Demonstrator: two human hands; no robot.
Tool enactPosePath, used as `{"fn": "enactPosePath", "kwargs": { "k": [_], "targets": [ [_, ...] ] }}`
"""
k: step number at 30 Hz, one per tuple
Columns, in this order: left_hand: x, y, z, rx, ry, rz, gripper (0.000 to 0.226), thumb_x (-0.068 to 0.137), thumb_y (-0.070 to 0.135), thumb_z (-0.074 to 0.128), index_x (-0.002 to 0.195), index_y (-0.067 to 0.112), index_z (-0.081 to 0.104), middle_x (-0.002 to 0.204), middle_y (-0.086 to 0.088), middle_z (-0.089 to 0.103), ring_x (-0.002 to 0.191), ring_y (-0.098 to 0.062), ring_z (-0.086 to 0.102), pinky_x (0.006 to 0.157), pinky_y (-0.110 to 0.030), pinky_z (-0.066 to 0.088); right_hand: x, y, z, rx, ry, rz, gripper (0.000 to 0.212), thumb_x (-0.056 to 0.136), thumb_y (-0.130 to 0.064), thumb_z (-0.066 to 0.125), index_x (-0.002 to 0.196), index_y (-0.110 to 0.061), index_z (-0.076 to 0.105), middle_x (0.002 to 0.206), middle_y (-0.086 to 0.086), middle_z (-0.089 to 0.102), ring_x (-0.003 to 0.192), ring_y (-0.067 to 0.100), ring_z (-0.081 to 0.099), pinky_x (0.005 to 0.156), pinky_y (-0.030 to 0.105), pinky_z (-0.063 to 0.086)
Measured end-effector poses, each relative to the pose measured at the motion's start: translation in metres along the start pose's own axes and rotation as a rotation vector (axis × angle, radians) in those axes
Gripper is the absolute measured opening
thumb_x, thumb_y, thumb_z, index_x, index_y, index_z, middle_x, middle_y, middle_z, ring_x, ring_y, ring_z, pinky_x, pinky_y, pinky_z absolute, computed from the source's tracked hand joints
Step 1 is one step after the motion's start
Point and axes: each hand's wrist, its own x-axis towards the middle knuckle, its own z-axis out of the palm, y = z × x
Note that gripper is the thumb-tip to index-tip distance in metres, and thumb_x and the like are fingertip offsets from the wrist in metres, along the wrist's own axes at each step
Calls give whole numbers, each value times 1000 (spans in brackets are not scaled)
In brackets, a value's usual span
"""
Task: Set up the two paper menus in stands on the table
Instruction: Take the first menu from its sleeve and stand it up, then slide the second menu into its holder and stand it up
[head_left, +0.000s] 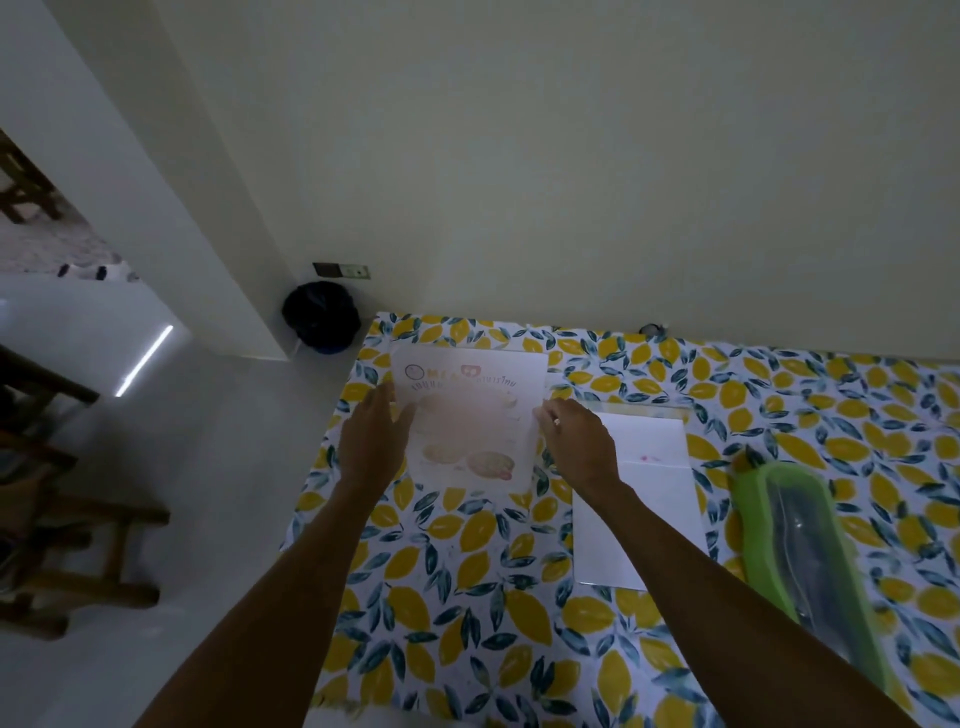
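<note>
Head view, left hand (371, 436) and right hand (574, 439) gripping printed menu (470, 421) by its side edges

A long green plastic tray with a clear lid (810, 556) lies on the lemon-print tablecloth (467, 597) — beyond the desk's far corner, a black bag-lined bin (320, 323) sits against the wall.

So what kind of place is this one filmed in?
Probably a home dining area or small eatery: a table against a plain wall with a lemon-print tablecloth, a printed food menu held at its sides, and wooden furniture on the floor.
</note>
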Motion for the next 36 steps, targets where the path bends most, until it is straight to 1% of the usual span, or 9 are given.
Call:
{"fn": "enactPosePath", "kwargs": {
  "k": [4, 6, 8, 11, 16, 21, 27, 33, 36],
  "targets": [
    [-25, -4, 3, 272, 3, 78, 74, 93, 65, 39, 138, 8, 46, 139, -15, 54, 124, -35, 51, 98, -52, 41, -25, 7, -2, -377, -81, -37, 59, 98, -53, 41, 138, -10, 50, 125, 19, 64, 108, 44, 60, 82, 52, 53],
    [-41, -7, 3, 373, 8, 112, 82, 90, 71, 35, 138, 7, 47, 141, -17, 52, 128, -36, 49, 100, -55, 37, -37, 11, -6, -442, -185, 26, 72, 96, -62, 31, 151, -15, 32, 150, 16, 45, 132, 44, 45, 102, 58, 40],
    [-55, -10, 3, 440, -29, 154, 85, 88, 73, 34, 139, 8, 48, 144, -18, 50, 133, -37, 45, 104, -58, 33, -50, 14, -11, -461, -272, 72, 78, 95, -68, 23, 157, -21, 15, 163, 9, 22, 146, 40, 24, 113, 59, 23],
    [-77, -6, -2, 480, -93, 215, 87, 87, 76, 29, 139, 9, 52, 144, -18, 51, 132, -36, 48, 105, -58, 34, -74, 12, -21, -474, -274, 81, 79, 95, -69, 22, 158, -24, 6, 166, 6, 12, 149, 38, 17, 116, 59, 17],
    [-121, 2, 2, 452, -139, 302, 92, 87, 79, 22, 143, 11, 49, 148, -17, 46, 136, -35, 44, 110, -58, 32, -121, 9, -30, -519, -259, 106, 76, 97, -64, 24, 158, -22, 6, 166, 7, 13, 149, 38, 18, 116, 57, 20],
    [-159, 22, 17, 446, -237, 365, 104, 79, 83, 1, 154, 16, 25, 162, -11, 23, 149, -29, 21, 118, -55, 17, -168, 25, -40, -544, -236, 127, 77, 95, -67, 18, 157, -21, 12, 164, 10, 18, 147, 39, 23, 114, 57, 22],
    [-191, 59, 46, 393, -368, 435, 94, 85, 80, 11, 157, 20, 10, 165, -6, 6, 152, -26, 7, 120, -50, 5, -204, 61, -67, -568, -235, 233, 75, 97, -63, 26, 158, -23, 8, 166, 7, 14, 148, 38, 19, 116, 57, 20],
    [-206, 93, 83, 350, -371, 524, 98, 83, 80, 6, 154, 15, 28, 161, -12, 23, 148, -31, 22, 117, -55, 18, -214, 106, -85, -565, -260, 301, 74, 97, -63, 25, 158, -24, 6, 166, 5, 12, 149, 38, 17, 116, 56, 21],
    [-205, 111, 102, 377, -396, 510, 96, 85, 81, 13, 151, 15, 35, 159, -11, 30, 146, -30, 28, 115, -56, 22, -209, 130, -87, -557, -278, 300, 75, 97, -63, 28, 157, -22, 9, 165, 7, 15, 148, 39, 20, 115, 55, 22]
  ]
}}
